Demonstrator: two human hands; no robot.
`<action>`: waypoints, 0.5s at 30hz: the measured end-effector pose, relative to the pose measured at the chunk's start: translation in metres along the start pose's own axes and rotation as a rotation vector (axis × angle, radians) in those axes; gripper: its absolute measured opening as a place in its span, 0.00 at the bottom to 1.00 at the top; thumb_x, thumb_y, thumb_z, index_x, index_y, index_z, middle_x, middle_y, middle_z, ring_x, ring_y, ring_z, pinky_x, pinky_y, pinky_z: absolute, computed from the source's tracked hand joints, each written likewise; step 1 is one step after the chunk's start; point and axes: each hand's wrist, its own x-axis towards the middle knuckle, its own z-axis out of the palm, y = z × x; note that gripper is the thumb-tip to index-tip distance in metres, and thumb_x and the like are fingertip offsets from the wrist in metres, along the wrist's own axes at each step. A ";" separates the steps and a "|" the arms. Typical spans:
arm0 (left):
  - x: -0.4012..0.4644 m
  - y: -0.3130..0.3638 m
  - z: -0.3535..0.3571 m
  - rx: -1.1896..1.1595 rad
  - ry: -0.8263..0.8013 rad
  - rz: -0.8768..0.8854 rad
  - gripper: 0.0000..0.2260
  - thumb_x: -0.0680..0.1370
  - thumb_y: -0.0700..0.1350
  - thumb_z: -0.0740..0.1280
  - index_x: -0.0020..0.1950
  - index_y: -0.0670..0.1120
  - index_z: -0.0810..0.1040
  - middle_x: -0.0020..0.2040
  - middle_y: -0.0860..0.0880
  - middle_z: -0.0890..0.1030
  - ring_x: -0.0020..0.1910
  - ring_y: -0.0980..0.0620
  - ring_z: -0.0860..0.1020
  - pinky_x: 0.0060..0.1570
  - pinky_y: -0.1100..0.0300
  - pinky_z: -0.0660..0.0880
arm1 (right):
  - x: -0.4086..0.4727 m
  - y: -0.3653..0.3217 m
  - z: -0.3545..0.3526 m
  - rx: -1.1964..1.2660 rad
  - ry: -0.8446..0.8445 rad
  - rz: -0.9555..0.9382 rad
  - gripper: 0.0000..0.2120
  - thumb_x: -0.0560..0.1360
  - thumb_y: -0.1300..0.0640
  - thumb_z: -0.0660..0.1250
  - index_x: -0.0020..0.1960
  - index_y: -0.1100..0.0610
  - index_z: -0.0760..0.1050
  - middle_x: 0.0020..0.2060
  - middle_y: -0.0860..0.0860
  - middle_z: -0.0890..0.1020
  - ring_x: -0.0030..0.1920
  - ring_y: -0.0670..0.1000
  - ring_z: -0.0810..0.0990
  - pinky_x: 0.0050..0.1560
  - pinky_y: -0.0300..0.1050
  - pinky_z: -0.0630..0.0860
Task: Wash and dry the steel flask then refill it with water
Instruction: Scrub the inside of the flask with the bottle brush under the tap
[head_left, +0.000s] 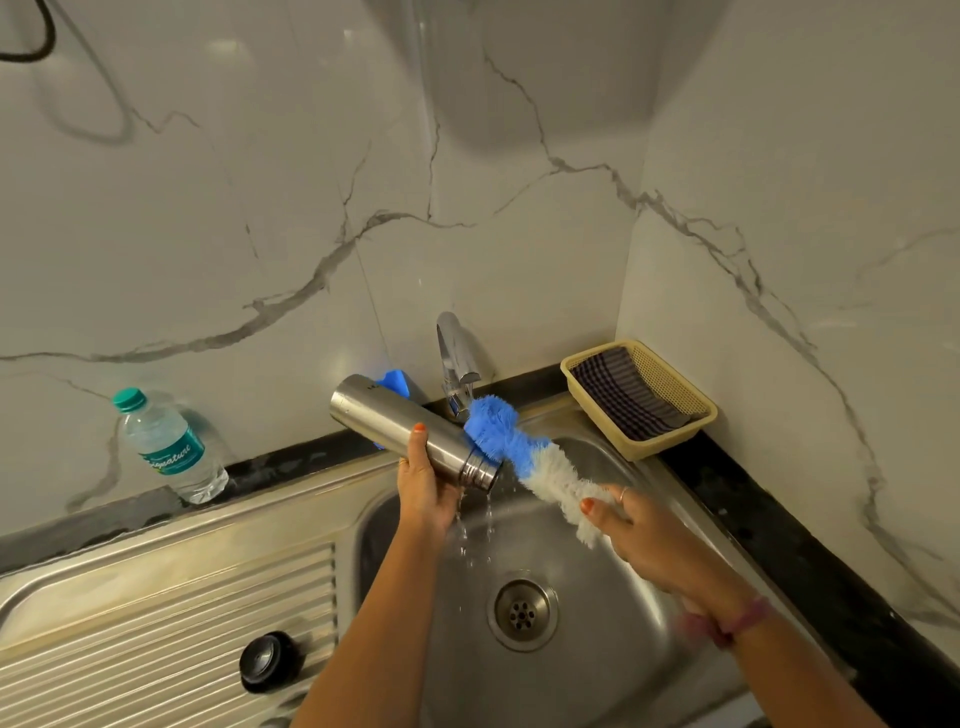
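Marble-veined wall tiles backed a stainless steel sink (597, 670) set into a dark desk (769, 519), drain (522, 613) at the basin's centre. Chrome tap (457, 364) stood at 12 o'clock of the basin.

Steel flask (410, 431) was over the basin's 11 o'clock edge, tilted mouth-down toward 4 o'clock, water dribbling from its open mouth into the basin. Left hand (423, 483) gripped it from below, thumb across the body, fingers wrapped round the far side.

Right hand (639, 530) held a bottle brush (524, 457) by its white lower end, fingers clenched round it; blue tuft touched the flask's neck from outside, not inserted.

Black cap (270, 660) lay on the ribbed drainboard (156, 623) at 8 o'clock. Plastic water bottle (166, 447), sealed, stood at 9 o'clock against the wall. Yellow basket (701, 410) with a striped cloth (623, 395) sat at 2 o'clock. Something blue behind the flask, not identifiable.

Judgement: washing step, draining water between scrubs; drying and refilling not begun. Next move likely calls for a rinse under the tap or a full drain, then the cloth from the basket. A wet steel body may slip in a one-handed hold.
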 end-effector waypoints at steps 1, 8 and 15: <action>-0.001 -0.001 0.001 0.014 0.003 0.001 0.25 0.77 0.51 0.70 0.71 0.46 0.66 0.62 0.38 0.78 0.60 0.38 0.79 0.63 0.37 0.74 | 0.000 0.001 0.001 -0.007 0.005 -0.002 0.16 0.81 0.49 0.59 0.65 0.53 0.72 0.41 0.42 0.79 0.39 0.37 0.78 0.40 0.33 0.71; -0.007 -0.002 0.011 0.059 -0.048 0.019 0.22 0.79 0.51 0.68 0.69 0.47 0.66 0.63 0.38 0.78 0.60 0.39 0.80 0.57 0.40 0.78 | 0.003 0.009 0.009 0.018 -0.008 0.023 0.17 0.81 0.48 0.58 0.66 0.53 0.71 0.49 0.45 0.80 0.47 0.41 0.78 0.45 0.36 0.72; -0.003 0.003 0.006 0.098 -0.020 -0.004 0.24 0.79 0.54 0.66 0.71 0.47 0.64 0.60 0.39 0.79 0.58 0.40 0.80 0.62 0.39 0.75 | 0.001 0.020 0.019 0.083 0.005 0.036 0.17 0.80 0.47 0.58 0.66 0.54 0.72 0.27 0.40 0.73 0.25 0.34 0.73 0.29 0.30 0.65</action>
